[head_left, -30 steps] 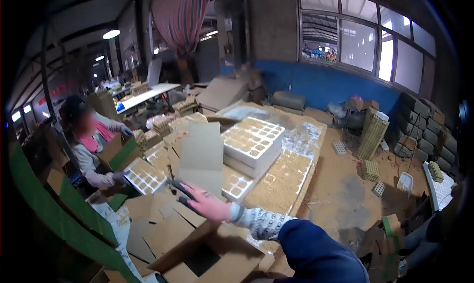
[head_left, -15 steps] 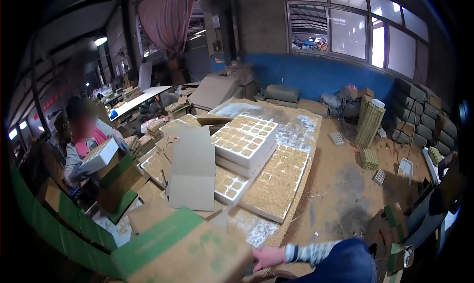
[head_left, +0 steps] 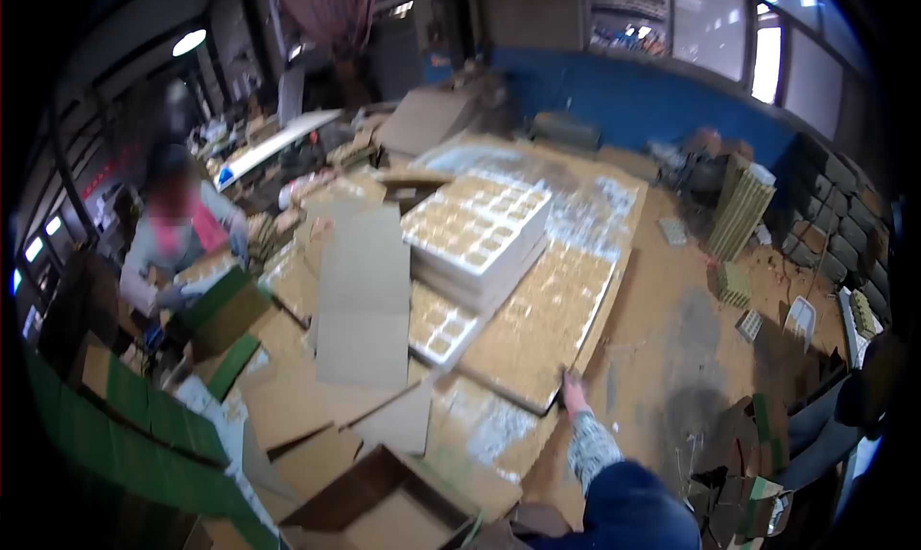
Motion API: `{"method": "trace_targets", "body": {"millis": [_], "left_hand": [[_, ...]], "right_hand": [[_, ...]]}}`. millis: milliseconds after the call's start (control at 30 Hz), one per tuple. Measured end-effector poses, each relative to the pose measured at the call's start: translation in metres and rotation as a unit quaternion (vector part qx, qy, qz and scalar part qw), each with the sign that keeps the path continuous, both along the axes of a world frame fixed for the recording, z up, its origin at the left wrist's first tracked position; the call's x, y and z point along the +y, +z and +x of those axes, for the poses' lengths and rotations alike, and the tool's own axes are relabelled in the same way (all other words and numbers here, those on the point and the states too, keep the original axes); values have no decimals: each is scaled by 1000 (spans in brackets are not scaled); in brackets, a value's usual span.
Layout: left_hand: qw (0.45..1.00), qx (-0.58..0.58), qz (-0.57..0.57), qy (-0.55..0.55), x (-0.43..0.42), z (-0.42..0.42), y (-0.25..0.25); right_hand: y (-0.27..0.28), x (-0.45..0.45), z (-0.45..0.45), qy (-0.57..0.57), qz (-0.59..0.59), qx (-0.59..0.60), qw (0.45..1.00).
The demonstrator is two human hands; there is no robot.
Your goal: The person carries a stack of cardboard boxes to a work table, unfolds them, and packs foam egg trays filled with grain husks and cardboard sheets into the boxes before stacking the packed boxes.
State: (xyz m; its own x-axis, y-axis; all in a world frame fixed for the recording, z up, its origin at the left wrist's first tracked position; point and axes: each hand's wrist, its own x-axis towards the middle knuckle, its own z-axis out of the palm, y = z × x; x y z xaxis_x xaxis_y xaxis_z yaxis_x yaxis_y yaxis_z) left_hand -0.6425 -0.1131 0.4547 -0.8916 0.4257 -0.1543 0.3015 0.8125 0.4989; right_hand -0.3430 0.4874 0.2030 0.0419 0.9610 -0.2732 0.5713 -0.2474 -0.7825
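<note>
My right hand (head_left: 574, 394), with dark coverings on its fingertips, grips the near right edge of a wide tray (head_left: 523, 329) filled with tan, crumbly material. Blur softens the fingers. Left of that tray, a stack of white trays (head_left: 480, 226) with filled square cells stands on a lower white tray (head_left: 443, 337). An upright grey-brown cardboard sheet (head_left: 365, 296) leans beside the stack. An open cardboard box (head_left: 384, 502) is at the bottom, nearest me. My left hand does not show.
A co-worker (head_left: 182, 229) in a pink scarf handles a box with green tape (head_left: 223, 310) at the left. Flat cardboard (head_left: 307, 397) covers the table's near left. Tall bundled stacks (head_left: 741, 205) stand on the floor at right, with cardboard boxes (head_left: 763, 454) at lower right.
My right hand has left the green-taped box at the bottom and moved up to the wide tray's edge. That box no longer shows there; an open box does. The co-worker has lowered the white tray.
</note>
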Motion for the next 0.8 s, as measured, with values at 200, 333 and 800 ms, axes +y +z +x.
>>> {"method": "trace_targets", "body": {"millis": [200,333,800], "left_hand": [[957,-53,196,210,-20,-3,-38],[931,-85,266,236,-16,1,-39],[877,-156,400,217,-5,17,-28]], "right_hand": [[42,-34,-43,-103,39,323,940],[7,-30,-35,-75,3,278,958],[363,-165,12,162,86,341,922]]}}
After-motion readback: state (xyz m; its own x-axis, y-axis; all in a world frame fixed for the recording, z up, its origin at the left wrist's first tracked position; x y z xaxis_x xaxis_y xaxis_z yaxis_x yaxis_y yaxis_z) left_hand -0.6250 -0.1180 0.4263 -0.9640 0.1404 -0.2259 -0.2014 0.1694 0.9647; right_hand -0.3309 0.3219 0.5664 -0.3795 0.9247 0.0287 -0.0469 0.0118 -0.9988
